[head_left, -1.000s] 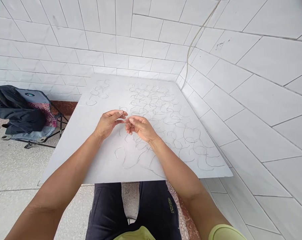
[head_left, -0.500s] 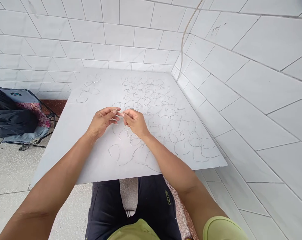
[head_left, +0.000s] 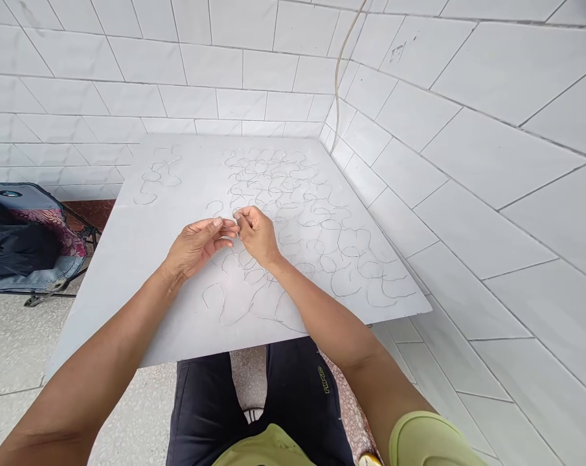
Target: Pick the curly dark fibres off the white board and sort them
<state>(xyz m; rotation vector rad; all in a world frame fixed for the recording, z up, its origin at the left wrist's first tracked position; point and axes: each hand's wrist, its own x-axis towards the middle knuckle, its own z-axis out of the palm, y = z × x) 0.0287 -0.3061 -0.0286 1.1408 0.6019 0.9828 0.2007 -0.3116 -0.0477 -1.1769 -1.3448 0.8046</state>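
Observation:
Over the middle of a pale grey board (head_left: 171,330), both my hands work close together. My left hand (head_left: 193,247) pinches thumb to forefinger, its other fingers loosely curled, on what looks like a thin wire, barely visible. My right hand (head_left: 258,238), knuckles up, is also closed in a pinch at the left fingertips, seemingly on the same wire; its fingertips are partly hidden. Thin, curved wire pieces (head_left: 223,304) lie around and beneath the hands, spread over the board's middle and right side.
A smaller group of curved wires (head_left: 147,199) lies at the board's far left. White tiled walls (head_left: 190,65) border the back and right, with a cable (head_left: 338,84) hanging in the corner. A folding chair (head_left: 64,259) holding dark cloth stands left.
The view has shifted slightly to the right. My right hand has turned more knuckles-up, and the left fingers have straightened somewhat. Both hands stay close together in a pinch.

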